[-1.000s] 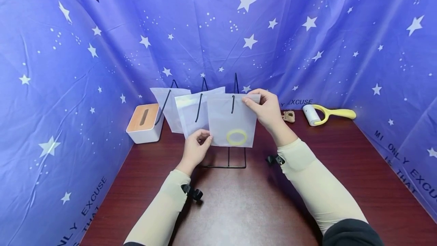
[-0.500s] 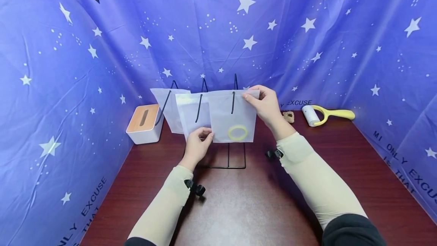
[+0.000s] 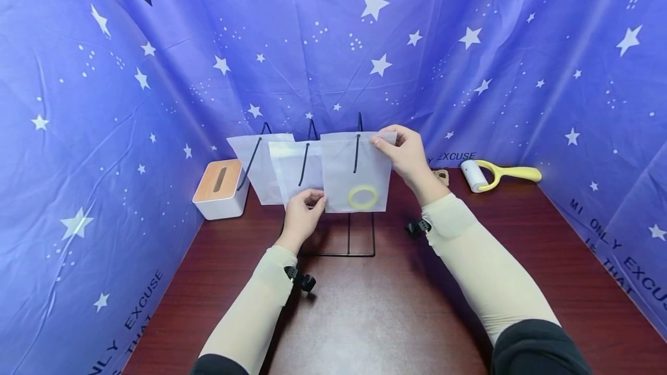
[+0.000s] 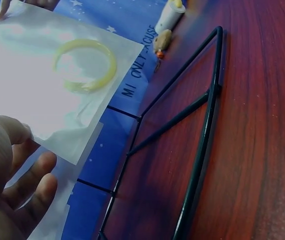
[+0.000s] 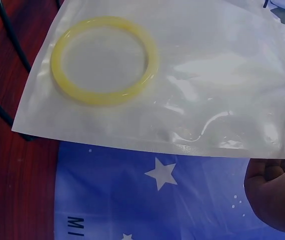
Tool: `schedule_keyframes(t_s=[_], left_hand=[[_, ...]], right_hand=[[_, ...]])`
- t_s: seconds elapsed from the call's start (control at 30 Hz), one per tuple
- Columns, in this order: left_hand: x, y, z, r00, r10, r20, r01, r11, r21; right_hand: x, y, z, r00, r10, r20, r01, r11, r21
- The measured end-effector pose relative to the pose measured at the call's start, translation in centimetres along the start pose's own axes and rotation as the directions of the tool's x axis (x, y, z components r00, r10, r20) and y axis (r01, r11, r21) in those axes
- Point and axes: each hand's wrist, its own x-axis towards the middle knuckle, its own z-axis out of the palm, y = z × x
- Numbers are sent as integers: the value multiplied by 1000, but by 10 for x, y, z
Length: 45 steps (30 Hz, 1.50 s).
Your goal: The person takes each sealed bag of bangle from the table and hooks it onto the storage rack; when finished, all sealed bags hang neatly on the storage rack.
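Observation:
A frosted zip bag (image 3: 341,169) hangs at the right-hand hook (image 3: 356,155) of a black wire rack (image 3: 346,255). Inside its lower right part lies a yellow bangle (image 5: 56,65), seen through the plastic. My right hand (image 3: 409,155) pinches the bag's upper right corner between thumb and fingers. Low on the bag's left edge, the thumb and index finger of my left hand (image 3: 302,217) pinch it, other fingers loosely bent in the left wrist view. To the left, a middle bag (image 3: 292,166) and a left bag (image 3: 268,181) hang from the other hooks.
A white tissue box with a wooden lid (image 3: 221,190) stands at the left. Towards the back right are a small brown trinket (image 3: 442,176) and a lint roller with a yellow handle (image 3: 513,173). A blue star-printed curtain (image 3: 333,45) encloses the dark red table (image 3: 365,311).
The bag with the bangle has risen at its hook, both hands moving up with it. The middle and left bags have shifted slightly.

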Motion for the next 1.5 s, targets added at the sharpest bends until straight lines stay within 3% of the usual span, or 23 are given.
schedule_keyframes(t_s=[1.0, 1.5], left_hand=[[6, 4, 0, 999, -49, 13, 48, 997, 56], [2, 4, -2, 999, -33, -13, 33, 996, 83]], right_hand=[[7, 1, -3, 999, 23, 26, -23, 1000, 7], [2, 9, -8, 999, 32, 18, -32, 999, 34]])
